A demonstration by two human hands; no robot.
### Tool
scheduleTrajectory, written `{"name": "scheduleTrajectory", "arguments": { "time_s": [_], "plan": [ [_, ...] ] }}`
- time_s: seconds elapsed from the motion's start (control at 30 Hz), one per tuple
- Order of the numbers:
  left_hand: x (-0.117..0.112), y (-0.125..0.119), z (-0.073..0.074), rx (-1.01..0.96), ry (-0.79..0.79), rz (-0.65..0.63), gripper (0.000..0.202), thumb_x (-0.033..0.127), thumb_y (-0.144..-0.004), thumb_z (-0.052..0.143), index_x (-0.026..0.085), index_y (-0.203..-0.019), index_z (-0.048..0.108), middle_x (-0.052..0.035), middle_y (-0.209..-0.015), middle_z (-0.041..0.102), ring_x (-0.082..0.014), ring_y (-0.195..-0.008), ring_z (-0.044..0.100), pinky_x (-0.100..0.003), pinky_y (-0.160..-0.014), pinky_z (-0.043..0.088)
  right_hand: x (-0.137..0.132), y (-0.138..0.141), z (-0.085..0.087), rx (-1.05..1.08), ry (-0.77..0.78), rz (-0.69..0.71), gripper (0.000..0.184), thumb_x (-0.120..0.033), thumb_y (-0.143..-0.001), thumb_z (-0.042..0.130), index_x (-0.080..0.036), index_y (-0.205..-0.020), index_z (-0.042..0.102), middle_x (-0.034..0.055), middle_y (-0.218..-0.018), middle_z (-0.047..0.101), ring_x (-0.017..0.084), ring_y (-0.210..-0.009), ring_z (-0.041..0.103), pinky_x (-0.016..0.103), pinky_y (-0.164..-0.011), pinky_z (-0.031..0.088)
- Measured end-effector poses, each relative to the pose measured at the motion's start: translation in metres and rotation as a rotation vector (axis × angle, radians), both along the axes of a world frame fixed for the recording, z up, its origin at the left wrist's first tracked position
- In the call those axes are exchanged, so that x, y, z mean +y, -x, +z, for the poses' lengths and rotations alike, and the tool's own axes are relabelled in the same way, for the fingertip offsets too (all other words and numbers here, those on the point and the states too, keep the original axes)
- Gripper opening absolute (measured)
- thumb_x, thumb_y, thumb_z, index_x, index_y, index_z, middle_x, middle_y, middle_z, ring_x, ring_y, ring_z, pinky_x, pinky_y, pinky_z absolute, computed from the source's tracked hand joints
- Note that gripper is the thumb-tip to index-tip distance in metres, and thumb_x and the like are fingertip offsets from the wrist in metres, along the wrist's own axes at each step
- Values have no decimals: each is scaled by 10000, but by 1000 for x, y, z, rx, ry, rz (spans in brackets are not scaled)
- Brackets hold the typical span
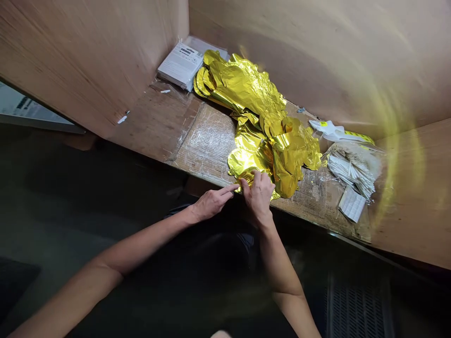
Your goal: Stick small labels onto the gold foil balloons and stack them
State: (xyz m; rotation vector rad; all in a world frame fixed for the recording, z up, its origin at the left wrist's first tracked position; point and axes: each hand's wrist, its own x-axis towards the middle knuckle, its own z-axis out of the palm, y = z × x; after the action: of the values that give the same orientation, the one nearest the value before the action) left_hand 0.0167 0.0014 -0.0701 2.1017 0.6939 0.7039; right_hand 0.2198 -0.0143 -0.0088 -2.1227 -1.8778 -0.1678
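A heap of crumpled, flat gold foil balloons (pixel 260 126) is lying across the middle of the worktop, running from the far corner down to the near edge, where its nearest gold foil piece (pixel 248 169) is meeting the hands. How many balloons are overlapping in the heap is impossible to count. The two bare hands are working side by side at that near end. The right hand (pixel 259 195) is curving downward with its fingers bent over the foil, apparently holding it, though the grip is partly hidden. The left hand (pixel 213 202) is reaching in from the left with its fingers extended and close together, their tips at the foil's edge; whether it is pinching the foil cannot be told. Both forearms are angling upward from the bottom of the view.

The plywood worktop (pixel 207 145) is wearing clear tape across its surface. One white boxed packet (pixel 181 65) is sitting in the far left corner. To the right are one clear bag of white sticks (pixel 352 169), one white printed card (pixel 352 204) beside it, and one white-and-yellow plastic strip (pixel 338 131) lying against the plywood back wall (pixel 352 56).
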Motion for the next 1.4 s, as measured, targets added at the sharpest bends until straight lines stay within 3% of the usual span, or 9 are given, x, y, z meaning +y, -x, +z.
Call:
{"name": "scheduleTrajectory", "arguments": {
  "time_s": [0.1, 0.3, 0.57, 0.77, 0.9, 1.07, 1.17, 1.27, 1.4],
  "plan": [
    [0, 0, 0, -3, -4, -12, 307, 101, -1005, 510, 239, -1201, 701, -68, -1612, 561, -243, -1287, 715, -344, -1037, 624, 0, -10, -2, 18, -30, -78, 299, -401, -1085, 481, -171, -1178, 649, 136, -1024, 632, 288, -947, 532, 387, -815, 314],
    [4, 5, 4, -131, -5, -90, 218, 144, -1031, 543, 206, -1155, 711, -119, -1625, 537, -260, -1422, 616, -392, -1164, 557, 3, -25, -2, 75, 165, 139, 265, -433, -1086, 522, -215, -989, 639, 68, -984, 650, 241, -947, 543, 362, -816, 281],
    [0, 2, 3, -43, -91, -84, 235, 153, -1035, 545, 225, -1177, 718, -106, -1648, 507, -273, -1304, 706, -373, -1075, 611, 15, -37, 5, 118, 205, 261, 264, -394, -1090, 479, -214, -930, 587, 60, -921, 658, 216, -861, 555, 344, -763, 299],
    [-2, 4, -3, 1, -82, -38, 219, 147, -1023, 539, 222, -1118, 721, -97, -1645, 516, -264, -1232, 748, -350, -1006, 637, 30, -61, 8, 563, 224, 223, 367, -444, -1054, 490, -221, -774, 575, 1, -720, 602, 164, -665, 513, 302, -663, 385],
    [0, 4, 4, -47, -17, -46, 190, 164, -1016, 543, 211, -1033, 727, -101, -1608, 561, -262, -1286, 716, -373, -1046, 614, 59, -138, 52, 508, 79, -339, 263, -366, -917, 723, -179, -747, 648, 50, -745, 673, 179, -710, 592, 323, -686, 440],
    [-4, 0, 28, -289, 317, 211, 229, 327, -925, 742, 187, -1106, 730, -116, -1172, 792, -253, -1058, 778, -400, -976, 631, 70, -215, 124, 272, -315, -837, 297, -263, -1040, 520, -19, -1129, 665, 448, -1311, 551, 363, -1176, 601, 560, -910, 377],
    [-6, -3, 40, -387, 508, 394, 347, 415, -866, 819, 180, -1081, 683, -47, -917, 780, -198, -793, 756, -328, -775, 636, 51, -169, 126, 260, -507, -523, 378, -386, -1095, 449, -106, -1136, 701, 323, -1229, 653, 301, -1111, 635, 520, -911, 425],
    [-4, -6, 46, -425, 484, 496, 422, 425, -811, 873, 197, -1078, 638, -11, -883, 745, -170, -764, 720, -282, -735, 599, 17, -74, 98, 515, -105, 180, 315, -472, -1060, 555, -220, -1093, 740, 107, -999, 753, 234, -849, 694, 417, -791, 530],
    [-3, -8, 49, -399, 400, 487, 441, 405, -818, 866, 219, -1110, 593, -5, -913, 732, -161, -788, 713, -269, -747, 580, -11, 13, 59, 575, 107, 428, 203, -367, -1059, 586, -247, -1098, 746, 80, -1022, 776, 251, -953, 716, 402, -856, 533]
  ]
}}
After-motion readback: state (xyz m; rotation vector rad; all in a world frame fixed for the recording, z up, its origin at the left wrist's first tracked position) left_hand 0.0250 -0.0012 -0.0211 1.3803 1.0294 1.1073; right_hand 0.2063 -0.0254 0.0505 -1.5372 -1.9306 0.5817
